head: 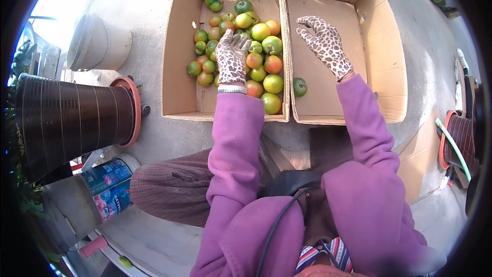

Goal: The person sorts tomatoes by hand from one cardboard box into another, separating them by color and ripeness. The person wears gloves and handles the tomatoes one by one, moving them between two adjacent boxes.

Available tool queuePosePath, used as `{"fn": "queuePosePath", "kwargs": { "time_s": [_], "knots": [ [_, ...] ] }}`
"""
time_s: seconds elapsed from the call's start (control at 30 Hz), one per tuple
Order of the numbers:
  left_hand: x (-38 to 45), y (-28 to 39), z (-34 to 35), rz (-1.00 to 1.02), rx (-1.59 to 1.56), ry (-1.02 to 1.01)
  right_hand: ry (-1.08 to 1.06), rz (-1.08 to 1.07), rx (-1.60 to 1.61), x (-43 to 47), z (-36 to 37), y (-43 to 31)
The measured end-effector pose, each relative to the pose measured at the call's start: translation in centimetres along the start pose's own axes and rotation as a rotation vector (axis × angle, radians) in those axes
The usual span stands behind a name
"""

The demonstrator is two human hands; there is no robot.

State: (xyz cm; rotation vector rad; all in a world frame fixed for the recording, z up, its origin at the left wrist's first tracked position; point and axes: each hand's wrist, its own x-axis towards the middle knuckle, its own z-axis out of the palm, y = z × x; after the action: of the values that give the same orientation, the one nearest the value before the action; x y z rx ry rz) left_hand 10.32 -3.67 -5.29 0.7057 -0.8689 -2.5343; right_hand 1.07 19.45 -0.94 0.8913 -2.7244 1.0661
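My left hand (232, 57), in a leopard-print glove, is over the tomatoes in the left cardboard box (179, 50), palm partly up; whether its fingers touch a tomato I cannot tell. Around it lie several green, yellowish and orange tomatoes (272, 84). My right hand (322, 42), gloved alike, hovers over the right cardboard box (384, 57) with thumb and fingers apart and nothing between them. One dark green tomato (300, 87) lies in that box at its near left corner.
A whitish bucket (111, 44) and a large dark brown pot (80, 109) with a red saucer stand at left. Below them lies a printed bucket (109, 188). A brown pot (461, 138) and green hose (453, 148) are at right. The boxes sit side by side on concrete.
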Motion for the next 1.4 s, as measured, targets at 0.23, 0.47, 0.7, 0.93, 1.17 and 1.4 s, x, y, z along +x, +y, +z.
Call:
{"fn": "queuePosePath", "kwargs": {
  "time_s": [0.23, 0.47, 0.7, 0.93, 1.17, 1.4],
  "knots": [
    [0.0, -0.1, 1.1, -0.069, -0.059, -0.207, -1.081, 0.096, -0.284, -4.1, 4.1, 2.9],
    [-0.3, -0.5, 3.0, -0.214, 0.182, -0.351, -1.039, 0.156, -0.362, -6.0, 6.8, 0.2],
    [-2.5, 0.7, 4.5, -0.161, 0.211, -0.234, -0.349, 0.365, -0.302, 0.2, 0.1, 0.4],
    [-3.1, 0.5, 5.0, -0.257, 0.149, -0.767, 0.222, -0.252, 0.181, -0.6, -0.2, -4.1],
    [-2.7, 0.7, 4.4, -0.113, 0.046, -0.328, 0.173, -0.383, 0.02, -0.5, 0.7, -3.3],
    [-2.5, 1.7, 2.3, 0.238, 0.324, 0.387, 0.159, -0.158, -0.116, 0.1, 1.0, 1.5]
  ]
}}
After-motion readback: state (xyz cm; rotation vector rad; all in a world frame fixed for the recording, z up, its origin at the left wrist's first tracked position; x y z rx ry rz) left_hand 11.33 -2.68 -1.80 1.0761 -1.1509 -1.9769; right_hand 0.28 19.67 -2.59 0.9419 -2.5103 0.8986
